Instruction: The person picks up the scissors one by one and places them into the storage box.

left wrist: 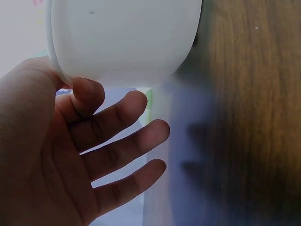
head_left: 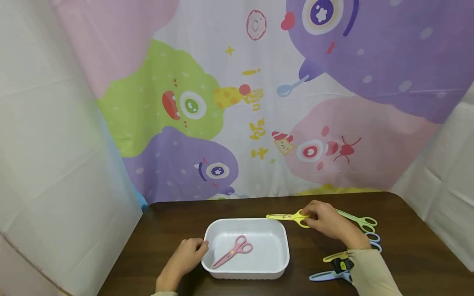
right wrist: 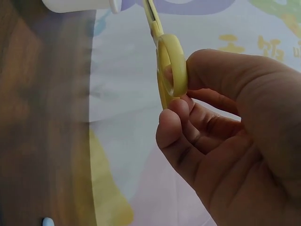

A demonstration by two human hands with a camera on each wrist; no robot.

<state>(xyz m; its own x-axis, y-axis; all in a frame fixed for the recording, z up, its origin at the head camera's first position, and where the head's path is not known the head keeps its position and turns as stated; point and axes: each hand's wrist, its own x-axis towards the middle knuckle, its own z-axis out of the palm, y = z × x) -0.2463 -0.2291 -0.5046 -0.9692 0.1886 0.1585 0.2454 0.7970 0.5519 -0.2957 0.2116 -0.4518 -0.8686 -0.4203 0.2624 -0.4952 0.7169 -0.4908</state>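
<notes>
My right hand (head_left: 327, 220) pinches yellow scissors (head_left: 284, 217) by their finger loops, thumb against fingers. Their closed blades point left, and the tip overlaps the tray's far right rim in the head view. The right wrist view shows the loops (right wrist: 178, 66) edge-on between the fingertips. With thumb and forefinger my left hand (head_left: 185, 255) pinches the rim of the white tray (head_left: 266, 274) at its left side; the other fingers (left wrist: 153, 134) spread loosely below the tray wall (left wrist: 127, 42). Pink scissors (head_left: 232, 251) lie in the tray, loops towards the back.
Green scissors (head_left: 364, 223) lie behind the right wrist. Blue loops (head_left: 375, 237) show beside the forearm, partly hidden. Nearer are yellow scissors (head_left: 331, 257) and light blue scissors (head_left: 324, 276), partly covered by the sleeve and wrist camera. A cartoon cloth (head_left: 259, 176) hangs behind the dark table (head_left: 166, 222).
</notes>
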